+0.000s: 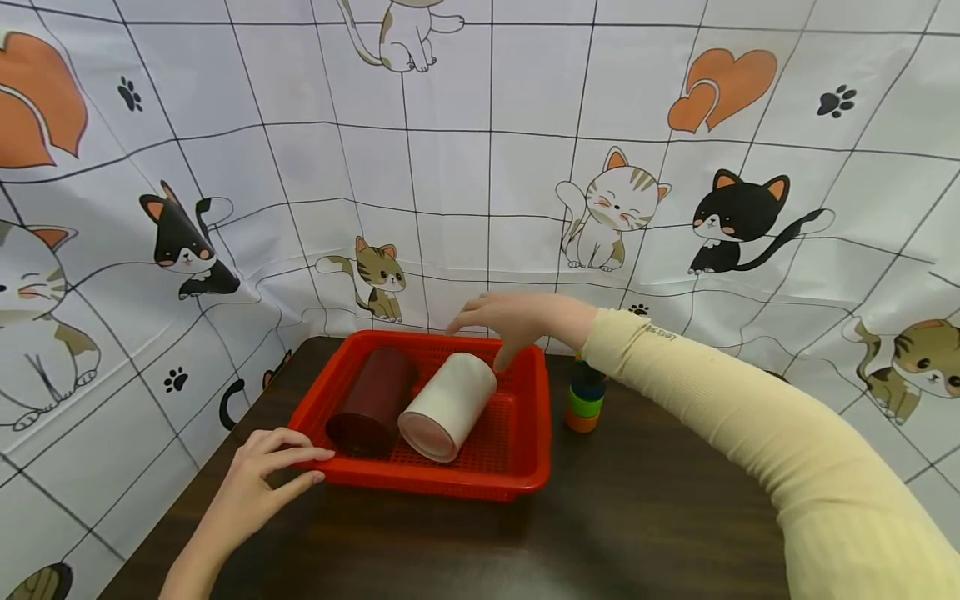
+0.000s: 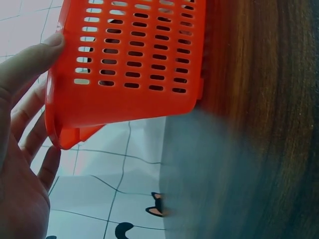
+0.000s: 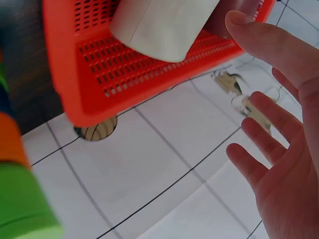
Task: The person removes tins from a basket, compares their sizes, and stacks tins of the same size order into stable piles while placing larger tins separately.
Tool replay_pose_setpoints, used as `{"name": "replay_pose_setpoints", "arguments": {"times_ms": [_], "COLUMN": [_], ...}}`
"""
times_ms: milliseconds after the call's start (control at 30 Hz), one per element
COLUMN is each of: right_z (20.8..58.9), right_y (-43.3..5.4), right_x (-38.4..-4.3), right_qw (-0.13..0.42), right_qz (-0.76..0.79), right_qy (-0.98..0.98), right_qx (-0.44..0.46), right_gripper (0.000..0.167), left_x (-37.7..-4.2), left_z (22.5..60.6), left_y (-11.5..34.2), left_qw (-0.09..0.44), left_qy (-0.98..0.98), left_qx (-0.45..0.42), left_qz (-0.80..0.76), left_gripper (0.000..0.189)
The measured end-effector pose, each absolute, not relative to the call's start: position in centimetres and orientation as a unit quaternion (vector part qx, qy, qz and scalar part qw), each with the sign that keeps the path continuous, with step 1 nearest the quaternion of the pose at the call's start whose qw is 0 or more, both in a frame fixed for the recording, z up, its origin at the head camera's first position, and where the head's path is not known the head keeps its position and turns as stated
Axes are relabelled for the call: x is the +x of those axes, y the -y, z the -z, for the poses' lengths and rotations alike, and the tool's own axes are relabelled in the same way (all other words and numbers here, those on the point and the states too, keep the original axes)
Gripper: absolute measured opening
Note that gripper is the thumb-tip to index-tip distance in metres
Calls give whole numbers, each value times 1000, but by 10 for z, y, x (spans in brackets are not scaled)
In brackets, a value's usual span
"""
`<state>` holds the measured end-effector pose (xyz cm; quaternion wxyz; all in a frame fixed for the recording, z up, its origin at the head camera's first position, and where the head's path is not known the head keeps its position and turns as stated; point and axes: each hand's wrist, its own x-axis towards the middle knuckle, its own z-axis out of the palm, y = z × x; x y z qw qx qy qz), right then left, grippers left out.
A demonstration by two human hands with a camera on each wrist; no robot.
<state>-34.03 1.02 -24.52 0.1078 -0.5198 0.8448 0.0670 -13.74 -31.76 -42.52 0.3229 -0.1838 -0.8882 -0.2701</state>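
Observation:
A red plastic basket [image 1: 495, 482] with slotted walls sits on the dark wooden table. Inside it a maroon cylinder [image 1: 378, 396] and a white cylinder [image 1: 453, 400] with a pinkish end lie on their sides, next to each other. At the basket's front left corner my left hand [image 1: 258, 479] holds the rim; the left wrist view has the thumb on the near side of the rim and the fingers behind it. Over the back right of the basket hovers my right hand [image 1: 517, 321], fingers spread and nothing in them, close to the white cylinder.
Right of the basket stands a small stack of coloured cups [image 1: 585, 404], green and orange at the bottom; it shows large at the left of the right wrist view. A white sheet [image 1: 450, 208] with cats and grid lines hangs behind and beside the table [image 1: 637, 500].

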Motion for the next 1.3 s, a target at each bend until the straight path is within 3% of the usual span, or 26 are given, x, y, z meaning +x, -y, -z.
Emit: {"name": "replay_pose_setpoints", "arguments": {"times_ms": [500, 767, 1300], "right_z": [271, 294, 335], "right_y": [39, 44, 49], "right_x": [-334, -336, -328], "right_qw": [110, 138, 120], "right_qz": [-82, -74, -108], "right_qy": [-783, -774, -765], "right_qx": [-607, -614, -623], "right_gripper": [84, 88, 93], "left_x": [-136, -137, -137], "left_z": [425, 424, 420], "left_y": [322, 322, 320], "left_qw": [347, 340, 325], "left_qy": [881, 889, 896], "left_qx": [-174, -168, -172], "left_qz": [272, 256, 248], "left_gripper": [47, 47, 45]}}
